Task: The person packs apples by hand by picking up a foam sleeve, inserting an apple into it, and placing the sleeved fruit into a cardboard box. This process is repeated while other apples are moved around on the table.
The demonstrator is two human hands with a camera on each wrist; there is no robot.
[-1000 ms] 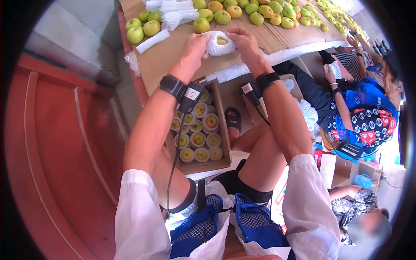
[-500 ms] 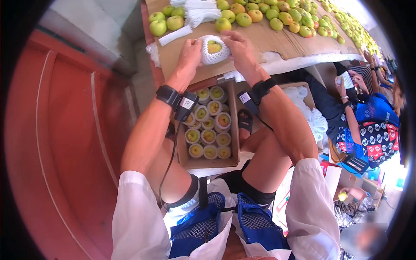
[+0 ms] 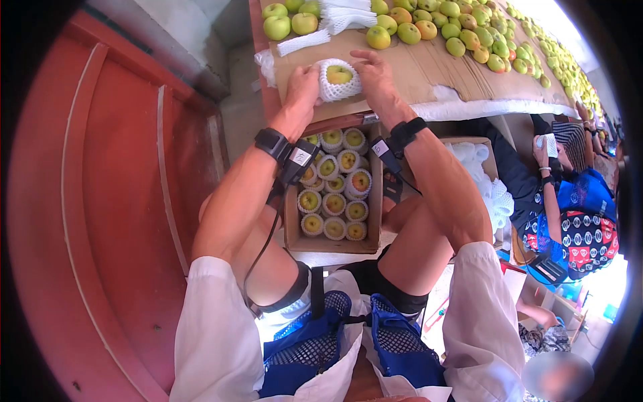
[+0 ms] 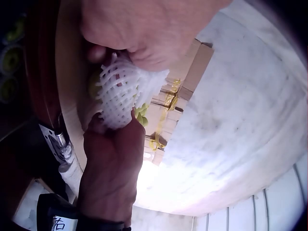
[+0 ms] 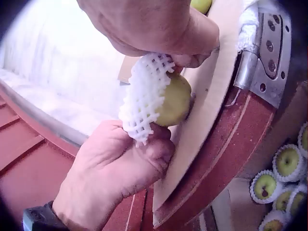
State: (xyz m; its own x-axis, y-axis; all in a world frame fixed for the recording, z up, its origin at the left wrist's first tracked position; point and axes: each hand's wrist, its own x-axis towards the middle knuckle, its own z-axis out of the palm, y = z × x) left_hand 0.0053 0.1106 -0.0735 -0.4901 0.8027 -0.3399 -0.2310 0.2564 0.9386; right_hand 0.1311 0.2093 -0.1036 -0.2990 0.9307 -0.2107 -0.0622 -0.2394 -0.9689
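Over the cardboard-topped table, a green-yellow apple (image 3: 339,75) sits in a white foam net (image 3: 328,90). My left hand (image 3: 303,87) grips the net and apple from the left side. At the right, my right hand (image 3: 376,79) pinches the net's edge with curled fingers. The right wrist view shows the apple's bare side (image 5: 175,101) bulging out of the mesh between both hands. Seen from the left wrist, the net (image 4: 120,91) covers most of the fruit.
Loose apples (image 3: 408,32) and flat foam nets (image 3: 305,43) lie along the table's back. Below, between the knees, stands a cardboard box (image 3: 293,231) of netted apples. Another box of foam nets (image 3: 472,161) is at the right, near other people. A red panel (image 3: 127,201) stands left.
The head view has shifted, so the table and box appear farther right. Both hands still hold the netted apple, and more of its bare skin now shows through the opening.
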